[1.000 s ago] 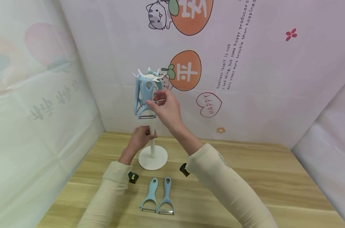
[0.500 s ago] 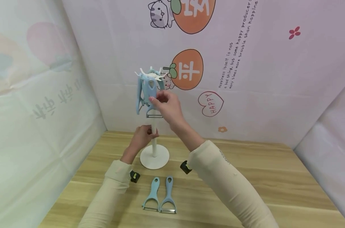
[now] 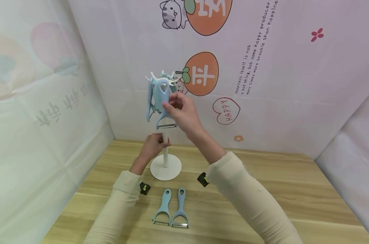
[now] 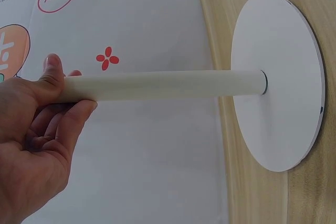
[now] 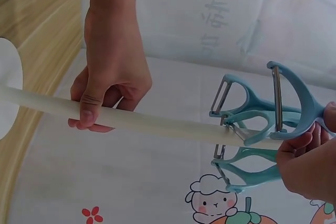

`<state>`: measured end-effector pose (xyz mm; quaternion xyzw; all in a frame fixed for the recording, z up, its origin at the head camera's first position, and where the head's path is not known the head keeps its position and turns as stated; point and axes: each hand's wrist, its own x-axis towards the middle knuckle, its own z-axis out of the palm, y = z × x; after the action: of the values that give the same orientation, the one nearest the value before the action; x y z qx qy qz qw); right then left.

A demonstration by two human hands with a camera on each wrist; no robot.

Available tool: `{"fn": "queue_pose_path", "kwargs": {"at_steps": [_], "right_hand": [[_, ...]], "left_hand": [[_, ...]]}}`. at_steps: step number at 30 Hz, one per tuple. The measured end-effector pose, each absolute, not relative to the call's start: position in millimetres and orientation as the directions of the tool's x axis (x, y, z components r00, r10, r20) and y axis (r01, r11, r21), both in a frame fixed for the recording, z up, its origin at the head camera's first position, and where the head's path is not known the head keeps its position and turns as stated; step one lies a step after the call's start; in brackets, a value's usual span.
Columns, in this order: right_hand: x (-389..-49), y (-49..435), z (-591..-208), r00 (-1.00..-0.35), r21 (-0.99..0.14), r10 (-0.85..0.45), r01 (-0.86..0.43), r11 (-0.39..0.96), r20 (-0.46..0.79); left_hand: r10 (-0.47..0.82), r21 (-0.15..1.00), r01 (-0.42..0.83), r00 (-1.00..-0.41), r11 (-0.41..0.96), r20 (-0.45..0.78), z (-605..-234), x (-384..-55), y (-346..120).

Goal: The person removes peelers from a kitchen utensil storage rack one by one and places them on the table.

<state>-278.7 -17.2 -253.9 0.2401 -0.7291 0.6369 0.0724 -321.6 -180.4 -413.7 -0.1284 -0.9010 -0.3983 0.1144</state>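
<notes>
Left hand (image 3: 154,145) grips the pole (image 3: 165,160) near the back edge of the tabletop (image 3: 263,189); right hand (image 3: 185,113) pinches a blue peeler (image 3: 164,97) at the hooks (image 3: 175,81); advisable: pole steady, peeler square on

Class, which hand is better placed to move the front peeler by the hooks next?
Probably the right hand: it pinches the front peeler below the hooks, while the left hand grips the pole.
</notes>
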Motion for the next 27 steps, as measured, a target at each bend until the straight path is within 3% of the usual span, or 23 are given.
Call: {"fn": "queue_pose_path", "kwargs": {"at_steps": [18,27], "right_hand": [[-262,6,-282,-0.881,-0.91,-0.291,-0.409,0.076,0.372],[-251,22,-303,-0.905,-0.929,-0.297,-0.352,0.114,0.306]], "left_hand": [[0.136,0.652,0.343,-0.928,0.676,0.346,-414,-322,-181],[0.142,0.697,0.333,-0.938,0.635,0.317,-416,-325,-181]]}}
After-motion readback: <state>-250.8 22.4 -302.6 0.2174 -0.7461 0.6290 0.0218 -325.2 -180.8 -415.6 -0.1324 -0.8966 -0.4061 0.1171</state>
